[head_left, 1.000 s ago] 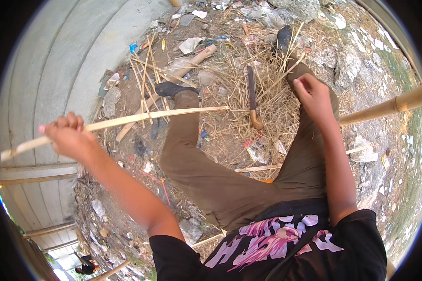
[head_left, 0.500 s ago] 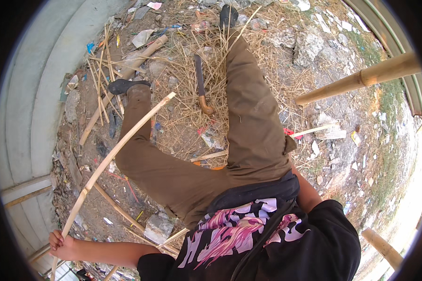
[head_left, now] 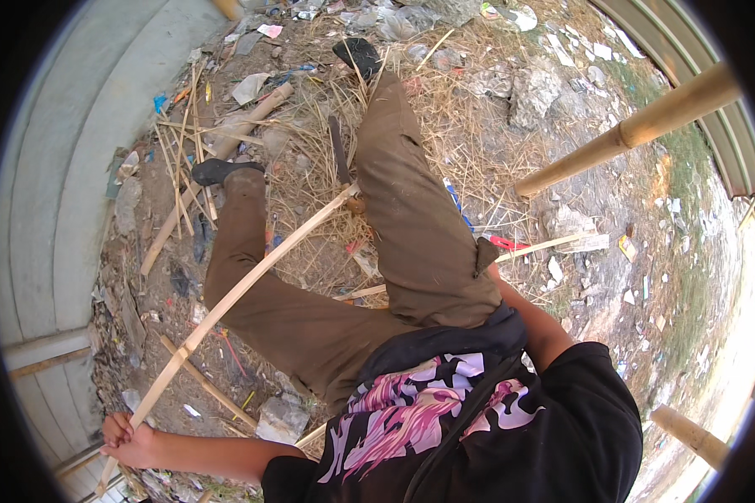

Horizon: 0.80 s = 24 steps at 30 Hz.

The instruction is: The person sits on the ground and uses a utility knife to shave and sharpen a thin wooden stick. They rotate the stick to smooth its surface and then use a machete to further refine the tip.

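Far out at the lower left, my left hand (head_left: 130,440) is closed round the lower part of a long pale bamboo strip (head_left: 264,264). The strip slants up across my left leg, and its tip is between my legs near a machete (head_left: 338,151) lying on dry straw. The strip and my right leg partly cover the machete's wooden handle (head_left: 356,205). My right forearm (head_left: 533,318) reaches forward beside my right thigh, which hides the fingers of that hand. Just beyond its wrist lie a red object (head_left: 505,243) and another thin bamboo strip (head_left: 554,246).
A thick bamboo pole (head_left: 629,130) slants in from the right, with another pole (head_left: 688,434) at the lower right. Split bamboo pieces (head_left: 189,151) and a bamboo length (head_left: 172,226) lie by the grey wall (head_left: 101,151). Rubble and litter cover the ground; a stone block (head_left: 283,417) is near my left arm.
The long strip in my left hand has swung right, its tip now over the machete's handle area. My right leg has shifted left, and more of my right forearm shows.
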{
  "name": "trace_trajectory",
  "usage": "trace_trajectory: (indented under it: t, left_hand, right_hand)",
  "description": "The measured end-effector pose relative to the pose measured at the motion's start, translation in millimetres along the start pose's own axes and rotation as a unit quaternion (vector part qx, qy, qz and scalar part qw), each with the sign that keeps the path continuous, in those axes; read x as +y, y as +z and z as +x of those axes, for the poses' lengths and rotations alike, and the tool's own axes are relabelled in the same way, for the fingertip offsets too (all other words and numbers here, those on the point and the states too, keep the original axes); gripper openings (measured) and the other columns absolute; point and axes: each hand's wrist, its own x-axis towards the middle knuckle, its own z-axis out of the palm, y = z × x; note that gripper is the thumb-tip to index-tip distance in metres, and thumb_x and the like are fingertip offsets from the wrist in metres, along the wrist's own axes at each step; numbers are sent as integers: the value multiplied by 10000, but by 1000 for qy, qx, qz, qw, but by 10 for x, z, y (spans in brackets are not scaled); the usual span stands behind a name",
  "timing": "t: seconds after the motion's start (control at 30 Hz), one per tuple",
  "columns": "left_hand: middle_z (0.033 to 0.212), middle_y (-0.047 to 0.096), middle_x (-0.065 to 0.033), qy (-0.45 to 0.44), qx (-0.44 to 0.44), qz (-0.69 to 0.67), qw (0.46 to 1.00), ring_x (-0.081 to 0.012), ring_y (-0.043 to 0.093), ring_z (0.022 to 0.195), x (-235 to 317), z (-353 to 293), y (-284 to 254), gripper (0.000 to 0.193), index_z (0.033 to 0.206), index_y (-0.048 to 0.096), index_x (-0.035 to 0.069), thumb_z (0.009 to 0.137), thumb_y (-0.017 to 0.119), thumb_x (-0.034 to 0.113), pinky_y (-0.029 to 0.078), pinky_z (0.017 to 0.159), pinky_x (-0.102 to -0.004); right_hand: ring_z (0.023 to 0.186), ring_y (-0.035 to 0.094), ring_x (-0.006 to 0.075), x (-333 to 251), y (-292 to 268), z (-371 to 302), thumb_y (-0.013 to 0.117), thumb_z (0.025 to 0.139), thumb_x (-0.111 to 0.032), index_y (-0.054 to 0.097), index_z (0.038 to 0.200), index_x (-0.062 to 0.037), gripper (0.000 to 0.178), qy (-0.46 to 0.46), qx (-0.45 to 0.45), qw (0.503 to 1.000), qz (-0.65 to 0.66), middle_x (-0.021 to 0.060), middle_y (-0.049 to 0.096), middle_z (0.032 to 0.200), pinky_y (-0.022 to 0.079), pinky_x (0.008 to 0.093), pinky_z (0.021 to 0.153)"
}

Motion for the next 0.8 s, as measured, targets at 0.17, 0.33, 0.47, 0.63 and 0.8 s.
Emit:
trace_trajectory:
  t: [0.17,0.33,0.47,0.63,0.8]
  left_hand:
    - [573,249,-18,12,-37,-27,999,-137,207,497,75,18,-154,601,644,333,132,1106,242,504,198,454,-292]
    - [570,244,-23,-4,-43,-38,998,-133,198,490,53,8,-204,619,635,317,138,1100,232,537,186,445,-287]
    - [559,232,-13,1,-34,-42,999,-130,200,488,-6,-106,-129,615,634,316,145,1099,237,540,190,440,-281]
    - [573,256,-10,9,-64,-69,996,-128,219,481,11,-174,-297,560,662,352,127,1110,301,459,212,429,-286]
    - [569,263,-11,25,-25,-39,999,-125,227,473,33,-298,-269,577,662,365,124,1110,285,480,215,420,-275]
  right_hand:
    - [1169,561,357,68,-386,16,717,799,-209,615,1164,-79,401,99,189,964,-157,155,574,1185,458,506,989]
    - [1209,556,347,460,-499,-34,733,782,-186,595,1200,-107,447,211,87,942,-245,137,592,1197,461,518,982]
    - [1183,570,350,623,-537,82,730,796,-189,588,1195,-113,430,173,59,937,-296,129,601,1184,464,520,971]
    - [1159,578,321,401,-545,452,705,821,-237,623,1160,-98,375,82,99,976,-175,144,632,1163,474,515,957]
    - [1248,563,344,-87,-318,1116,713,852,-381,627,1214,-104,464,216,56,957,-183,150,623,1246,487,526,989]
